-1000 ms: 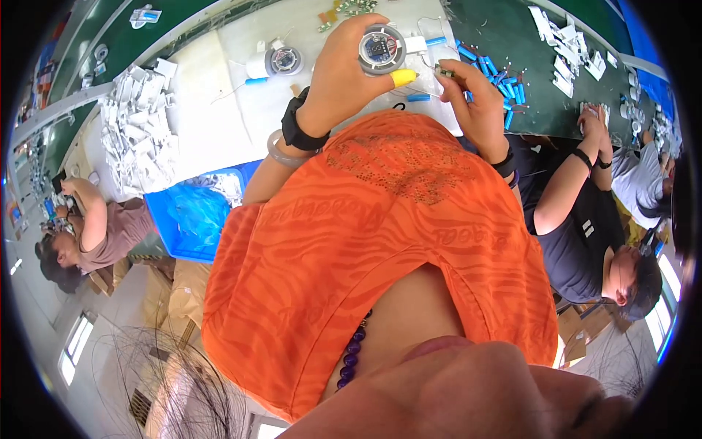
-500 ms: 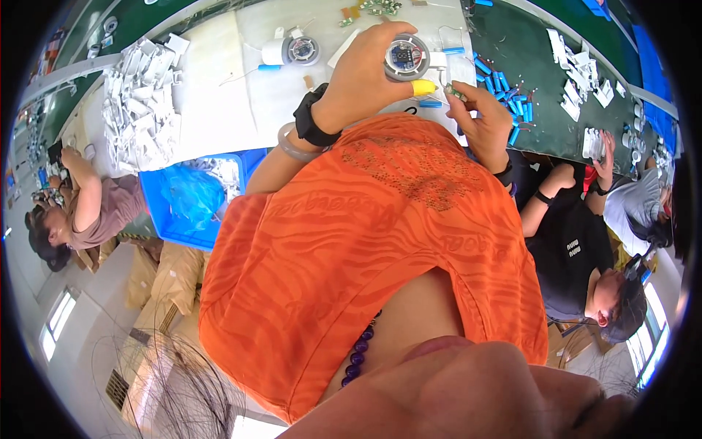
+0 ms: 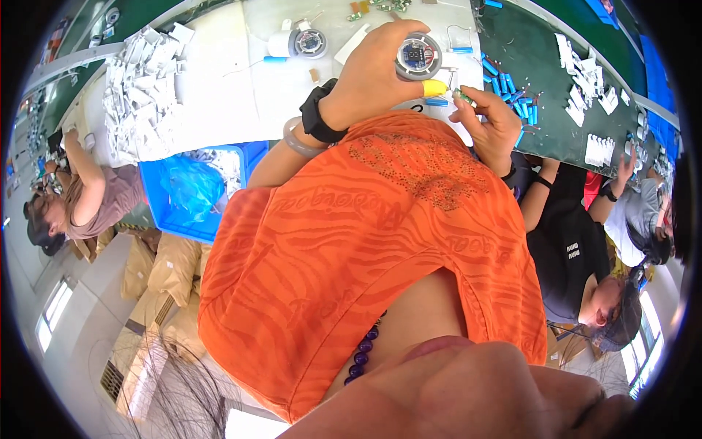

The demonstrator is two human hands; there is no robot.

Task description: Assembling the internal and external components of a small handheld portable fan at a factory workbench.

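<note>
My left hand [image 3: 380, 69], with yellow tape round the thumb, grips a round grey-and-white device housing [image 3: 419, 55] whose open face shows a dark circuit board and wires. Close by on the right, my right hand [image 3: 488, 121] pinches a small green circuit board [image 3: 463, 97] between thumb and fingertips. Thin wires run near the gap between the two parts. A second round housing [image 3: 311, 44] lies on the white sheet, left of my left hand. Beside it is a blue cylindrical battery [image 3: 276, 59].
White plastic parts are heaped [image 3: 142, 95] at the left. Blue batteries [image 3: 512, 91] lie scattered on the green mat [image 3: 552, 80] at the right, with more white pieces [image 3: 585, 73] beyond. A blue bin [image 3: 157, 212] holds a blue bag. Co-workers sit on both sides.
In the picture, both hands and the table things sit slightly further right. My hands still hold the housing and the small board. The right-hand co-worker's arms have moved.
</note>
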